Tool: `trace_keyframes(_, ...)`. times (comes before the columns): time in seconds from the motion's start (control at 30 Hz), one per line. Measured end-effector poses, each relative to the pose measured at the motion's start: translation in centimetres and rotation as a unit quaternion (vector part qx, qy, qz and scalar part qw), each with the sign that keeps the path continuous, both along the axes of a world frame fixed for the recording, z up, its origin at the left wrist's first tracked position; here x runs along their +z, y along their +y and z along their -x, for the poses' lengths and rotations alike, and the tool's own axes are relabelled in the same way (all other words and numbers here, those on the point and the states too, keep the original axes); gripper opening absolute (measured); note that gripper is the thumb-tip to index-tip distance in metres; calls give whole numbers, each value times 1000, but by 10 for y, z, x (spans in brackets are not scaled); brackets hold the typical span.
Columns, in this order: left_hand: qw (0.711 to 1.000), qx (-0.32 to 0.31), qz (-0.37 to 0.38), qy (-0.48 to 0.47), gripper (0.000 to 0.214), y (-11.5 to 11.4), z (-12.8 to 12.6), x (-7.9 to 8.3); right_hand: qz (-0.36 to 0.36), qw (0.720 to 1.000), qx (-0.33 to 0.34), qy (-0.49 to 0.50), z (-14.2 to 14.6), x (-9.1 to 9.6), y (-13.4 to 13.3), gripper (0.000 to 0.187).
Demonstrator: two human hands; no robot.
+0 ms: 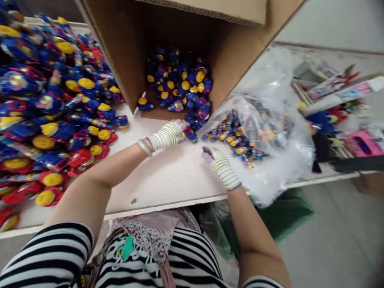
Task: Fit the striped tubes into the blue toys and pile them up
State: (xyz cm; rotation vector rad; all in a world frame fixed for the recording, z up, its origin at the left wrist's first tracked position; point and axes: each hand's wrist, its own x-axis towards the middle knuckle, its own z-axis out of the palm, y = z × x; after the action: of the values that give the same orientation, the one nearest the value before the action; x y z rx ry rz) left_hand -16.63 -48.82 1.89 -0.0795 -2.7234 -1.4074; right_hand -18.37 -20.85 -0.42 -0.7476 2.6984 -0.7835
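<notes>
Both my hands wear white striped gloves with purple fingertips. My left hand [171, 134] reaches toward the mouth of a tipped cardboard box [126, 44] and closes on a small blue toy [191, 135] at the edge of the pile of blue and yellow toys [180, 90] spilling from it. My right hand [219, 164] rests on the white table [168, 180], fingers curled against the opening of a clear plastic bag [270, 132] holding several small toys [237, 136]. What its fingers grip is hidden.
A large heap of blue, red and yellow toys [51, 108] covers the table's left side. Packaging, a pink item [363, 144] and printed cards [333, 86] lie at the right. The table's front edge [150, 210] runs just before my striped shirt.
</notes>
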Motion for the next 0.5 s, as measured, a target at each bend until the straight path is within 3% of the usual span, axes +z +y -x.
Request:
trace_keyframes(0.07,997,-10,56,-52,65,34,15,-22,-86,993,-36,65,24,9,14,42)
trace_keyframes(0.17,995,-45,71,-55,58,53,14,-44,-216,962,-77,146,63,21,28,44)
trace_keyframes(0.33,995,-66,-72,17,48,35,-11,-61,-298,938,-31,173,102,22,24,35)
trace_keyframes(0.4,992,-44,-119,7,49,23,-21,-62,-307,935,0,177,97,22,23,29)
trace_keyframes(0.5,979,-6,-199,-36,59,11,-41,-58,-269,950,30,156,67,22,25,28)
